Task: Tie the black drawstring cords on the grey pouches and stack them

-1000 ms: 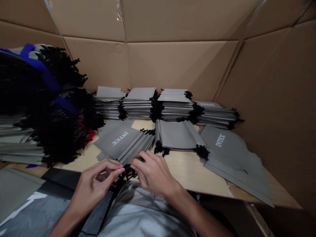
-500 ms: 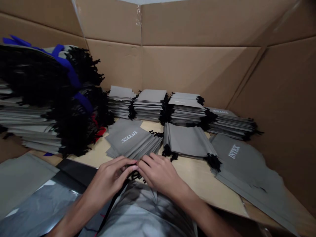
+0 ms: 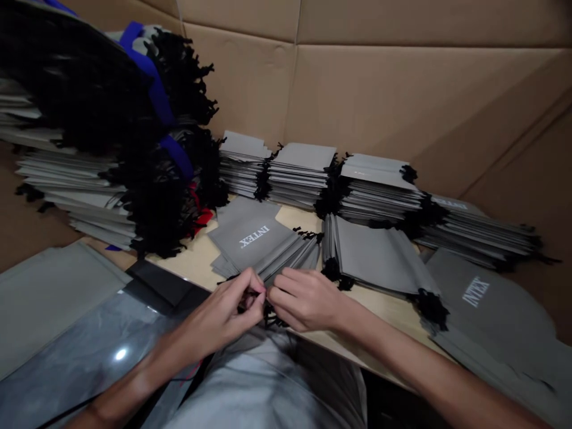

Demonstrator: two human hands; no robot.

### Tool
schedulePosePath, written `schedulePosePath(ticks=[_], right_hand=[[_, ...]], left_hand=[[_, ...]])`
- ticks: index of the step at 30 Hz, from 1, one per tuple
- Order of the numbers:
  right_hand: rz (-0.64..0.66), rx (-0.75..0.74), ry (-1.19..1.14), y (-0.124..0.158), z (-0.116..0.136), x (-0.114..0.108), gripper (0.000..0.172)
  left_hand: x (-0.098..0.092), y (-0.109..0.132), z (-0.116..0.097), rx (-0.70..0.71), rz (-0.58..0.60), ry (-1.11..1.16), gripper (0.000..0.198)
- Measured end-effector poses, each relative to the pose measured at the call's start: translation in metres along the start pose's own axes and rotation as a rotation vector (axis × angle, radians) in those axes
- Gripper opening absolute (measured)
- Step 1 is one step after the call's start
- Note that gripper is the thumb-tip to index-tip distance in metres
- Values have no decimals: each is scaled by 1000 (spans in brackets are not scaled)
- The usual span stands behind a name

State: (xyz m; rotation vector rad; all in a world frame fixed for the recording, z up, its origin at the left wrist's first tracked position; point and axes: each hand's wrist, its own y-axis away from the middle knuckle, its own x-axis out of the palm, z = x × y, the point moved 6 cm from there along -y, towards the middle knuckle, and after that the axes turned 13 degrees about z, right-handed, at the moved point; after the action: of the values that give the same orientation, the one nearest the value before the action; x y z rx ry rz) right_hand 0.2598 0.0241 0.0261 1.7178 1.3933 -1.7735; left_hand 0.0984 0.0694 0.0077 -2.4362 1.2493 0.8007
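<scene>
My left hand [image 3: 232, 304] and my right hand [image 3: 308, 298] meet at the table's front edge, thumbs and fingers pinched together. Between them they hold black drawstring cord [image 3: 273, 319], whose knotted ends stick out beneath my right fingers. The pinched bit itself is mostly covered by the fingertips. Just beyond my hands lies a fanned pile of grey drawstring pouches [image 3: 254, 229] printed INTEX. To its right sits another stack of grey pouches [image 3: 375, 253] with black cord tufts at its corners.
Several pouch stacks [image 3: 301, 156] line the back against a cardboard wall [image 3: 379, 89]. Tall bundles with black cords [image 3: 147, 196] and blue straps [image 3: 156, 89] rise at left. Flat grey INTEX pieces [image 3: 496, 310] cover the right side. A shiny plastic sheet [image 3: 102, 333] lies lower left.
My view has tilted down and turned left, so everything sits further right in the picture. Both hands stay pinched together at the cord, with the right fingers curled in more.
</scene>
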Motion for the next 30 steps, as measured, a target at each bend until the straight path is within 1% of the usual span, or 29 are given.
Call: schedulePosePath(ticks=[4, 7, 9, 11, 14, 18, 20, 22, 26, 30], right_hand=[[-40, -24, -66, 3, -3, 1, 29], [-40, -23, -82, 4, -4, 1, 29], [-33, -8, -83, 4, -6, 1, 29], [-26, 6, -79, 5, -6, 2, 29], [-29, 21, -65, 5, -6, 1, 29], [-49, 34, -61, 6, -6, -1, 30], [-50, 38, -66, 6, -6, 0, 31], [-58, 42, -70, 7, -7, 0, 31], [-58, 53, -67, 8, -8, 2, 29], [-78, 54, -59, 8, -8, 3, 27]], left_hand=[[2, -6, 12, 44, 50, 154, 8], [4, -9, 21, 50, 86, 328, 13], [3, -10, 22, 52, 82, 381, 17], [0, -10, 17, 60, 61, 315, 20], [-4, -6, 6, 63, 54, 112, 18], [-10, 1, -4, 37, 25, -108, 25], [-12, 1, -6, 43, 15, -182, 17], [-12, 0, -9, 66, 10, -241, 15], [-13, -4, -12, 107, -22, -265, 23], [-15, -5, -7, 98, -57, -150, 31]])
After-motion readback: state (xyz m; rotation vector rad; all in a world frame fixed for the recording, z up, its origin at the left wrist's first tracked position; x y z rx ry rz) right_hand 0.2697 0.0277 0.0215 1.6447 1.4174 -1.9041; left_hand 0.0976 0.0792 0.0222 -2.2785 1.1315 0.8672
